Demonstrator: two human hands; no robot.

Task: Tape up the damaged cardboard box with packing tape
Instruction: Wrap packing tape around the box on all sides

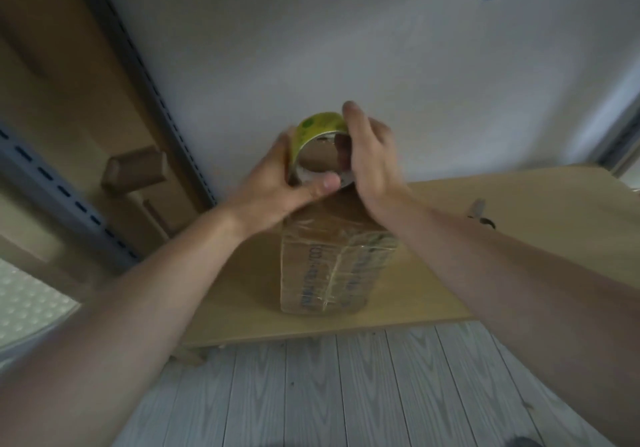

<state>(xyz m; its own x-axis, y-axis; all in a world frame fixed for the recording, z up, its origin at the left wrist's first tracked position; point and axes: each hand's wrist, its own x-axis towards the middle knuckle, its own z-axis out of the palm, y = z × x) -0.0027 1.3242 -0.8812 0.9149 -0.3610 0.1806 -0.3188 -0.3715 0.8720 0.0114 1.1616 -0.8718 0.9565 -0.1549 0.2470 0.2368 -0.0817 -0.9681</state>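
A tall cardboard box [325,266] stands upright on a low wooden table [519,245], with clear tape strips running across its near face and top. Above the box's top I hold a roll of packing tape [318,127] with a yellow-green core label. My left hand [277,183] grips the roll from the left, thumb laid along its lower edge. From the right, my right hand [370,155] holds the roll with its fingers wrapped over the rim. The box's top is mostly hidden behind both hands.
Scissors [479,214] lie on the table to the right of the box. A metal shelf rack [69,200] with cardboard pieces [135,169] stands at the left. The white wall is right behind the table, and grey plank flooring [346,394] lies below.
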